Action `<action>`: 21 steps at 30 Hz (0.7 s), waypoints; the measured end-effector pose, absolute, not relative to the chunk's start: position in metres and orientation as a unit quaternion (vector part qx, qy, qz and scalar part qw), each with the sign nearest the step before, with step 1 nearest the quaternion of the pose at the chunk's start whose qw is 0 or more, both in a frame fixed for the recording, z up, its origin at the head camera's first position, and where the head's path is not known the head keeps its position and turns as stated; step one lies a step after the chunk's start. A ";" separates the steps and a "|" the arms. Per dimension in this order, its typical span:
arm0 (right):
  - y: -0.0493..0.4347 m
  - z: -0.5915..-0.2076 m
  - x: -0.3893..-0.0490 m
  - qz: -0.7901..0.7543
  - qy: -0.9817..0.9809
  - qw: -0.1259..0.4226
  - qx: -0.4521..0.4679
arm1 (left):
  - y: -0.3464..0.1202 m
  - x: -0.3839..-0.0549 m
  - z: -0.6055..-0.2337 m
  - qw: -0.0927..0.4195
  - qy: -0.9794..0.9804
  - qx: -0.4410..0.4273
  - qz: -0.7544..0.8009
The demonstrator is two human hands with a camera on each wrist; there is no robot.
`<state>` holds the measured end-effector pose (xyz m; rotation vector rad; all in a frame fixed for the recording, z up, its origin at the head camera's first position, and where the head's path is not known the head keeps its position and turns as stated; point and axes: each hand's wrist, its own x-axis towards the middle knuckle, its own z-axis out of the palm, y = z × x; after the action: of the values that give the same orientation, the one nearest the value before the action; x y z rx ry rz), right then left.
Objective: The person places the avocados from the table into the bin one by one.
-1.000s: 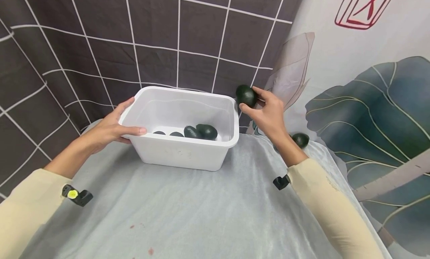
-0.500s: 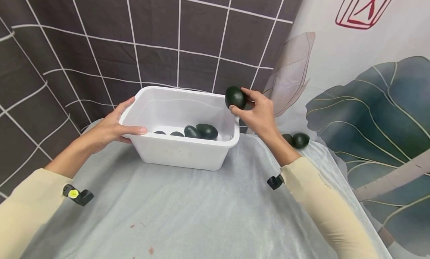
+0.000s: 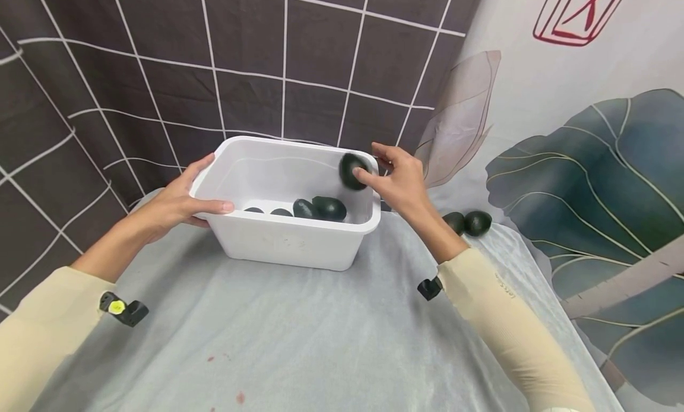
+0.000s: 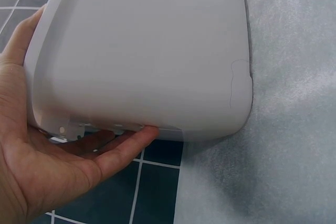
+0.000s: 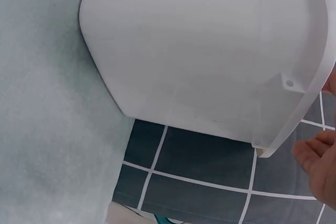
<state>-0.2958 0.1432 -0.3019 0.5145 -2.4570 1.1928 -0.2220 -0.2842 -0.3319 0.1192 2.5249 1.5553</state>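
A white plastic tub [image 3: 288, 243] stands on the cloth-covered table. My left hand [image 3: 179, 201] grips its left end, thumb over the rim and fingers against the outer wall, as the left wrist view also shows. Over the tub's right end, a blurred dark green avocado [image 3: 351, 171] is inside the rim. My right hand [image 3: 398, 177] is beside it with fingers spread apart; the thumb tip overlaps the avocado, while the other fingers stand away from it. Several avocados [image 3: 328, 209] lie on the tub floor, partly hidden by the front wall.
Two more avocados [image 3: 477, 223] lie on the table behind my right forearm. A dark curtain with white grid lines [image 3: 315, 50] hangs right behind the tub, and a printed leaf backdrop [image 3: 604, 192] is at the right. Pale grey cloth [image 3: 299, 335] covers the table.
My right hand has moved left with the avocado from beyond the tub's right rim to over the inside. The avocado has dropped lower and the fingers have come away. The left hand stays put.
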 end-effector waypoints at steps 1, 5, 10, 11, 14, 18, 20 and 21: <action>0.144 -0.302 -0.295 0.418 -0.872 0.177 0.181 | -0.284 -0.222 -0.332 0.087 0.848 0.040 0.522; 0.146 -0.302 -0.295 0.411 -0.877 0.175 0.178 | -0.284 -0.222 -0.332 0.088 0.848 0.040 0.521; 0.150 -0.303 -0.295 0.406 -0.881 0.175 0.170 | -0.284 -0.222 -0.332 0.089 0.848 0.038 0.521; 0.151 -0.304 -0.295 0.404 -0.882 0.175 0.168 | -0.284 -0.222 -0.332 0.089 0.848 0.038 0.520; 0.154 -0.306 -0.295 0.405 -0.881 0.176 0.167 | -0.284 -0.222 -0.332 0.088 0.849 0.039 0.520; 0.158 -0.308 -0.296 0.411 -0.878 0.181 0.168 | -0.284 -0.221 -0.332 0.088 0.848 0.041 0.521; 0.159 -0.308 -0.295 0.412 -0.877 0.183 0.166 | -0.284 -0.221 -0.332 0.088 0.847 0.043 0.522; 0.160 -0.308 -0.295 0.413 -0.876 0.184 0.165 | -0.284 -0.221 -0.332 0.088 0.847 0.043 0.523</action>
<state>-0.2950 0.1599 -0.3083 0.4655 -2.4707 1.1648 -0.2212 -0.2842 -0.3319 0.1273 2.5211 1.5555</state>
